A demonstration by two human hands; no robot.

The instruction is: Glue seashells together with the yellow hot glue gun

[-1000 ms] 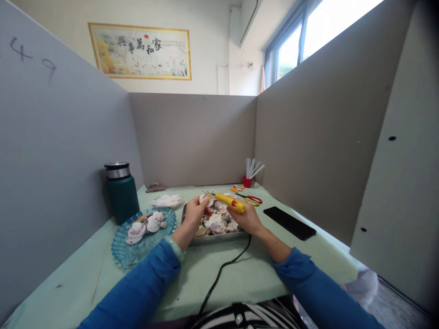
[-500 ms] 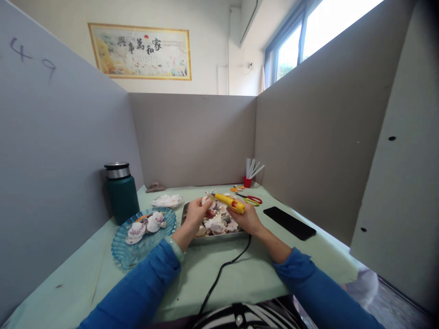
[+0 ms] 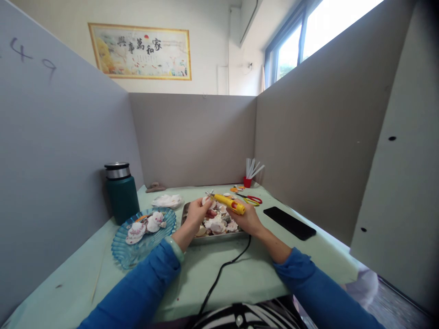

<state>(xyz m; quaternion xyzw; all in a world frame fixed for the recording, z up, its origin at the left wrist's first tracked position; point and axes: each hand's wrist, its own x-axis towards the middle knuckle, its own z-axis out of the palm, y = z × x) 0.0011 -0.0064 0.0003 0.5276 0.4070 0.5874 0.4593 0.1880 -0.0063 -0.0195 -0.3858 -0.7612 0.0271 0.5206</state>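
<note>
My left hand (image 3: 195,215) pinches a shell (image 3: 206,200), my right hand (image 3: 250,221) grips a yellow glue gun (image 3: 227,202); a steady nozzle (image 3: 211,195) should serve best.

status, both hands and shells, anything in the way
Left hand: pinching shell. Right hand: gripping yellow tool, tip by shell. More shells in tray. No obstruction seen; black cord nearby.

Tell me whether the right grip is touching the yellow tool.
Touching. The head view shows the right grip wrapped around the back part of the yellow tool, holding it above the metal tray.
</note>
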